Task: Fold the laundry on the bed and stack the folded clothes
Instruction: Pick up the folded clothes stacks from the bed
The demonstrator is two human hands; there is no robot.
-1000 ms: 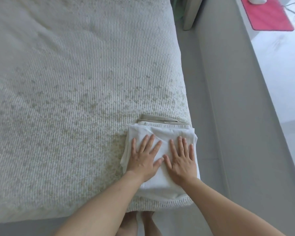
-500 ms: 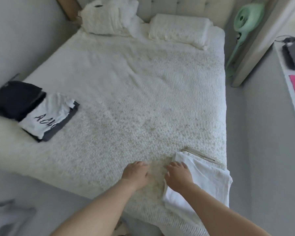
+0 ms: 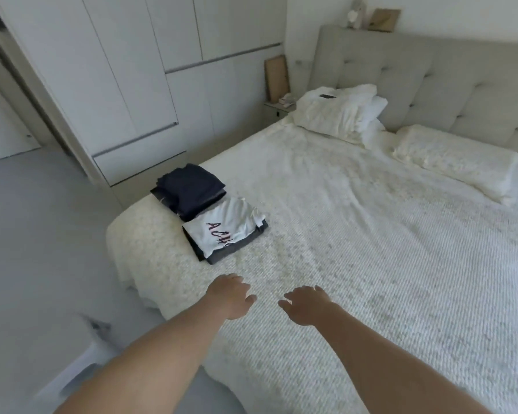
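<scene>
Near the bed's (image 3: 371, 264) edge, both hands, left (image 3: 231, 297) and right (image 3: 307, 304), hover loose and empty; the far-left shirt (image 3: 223, 231) looks soft and floppy, best lifted from underneath.

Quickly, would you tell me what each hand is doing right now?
Left hand: open, holding nothing, over the bed.
Right hand: open, holding nothing.
</scene>
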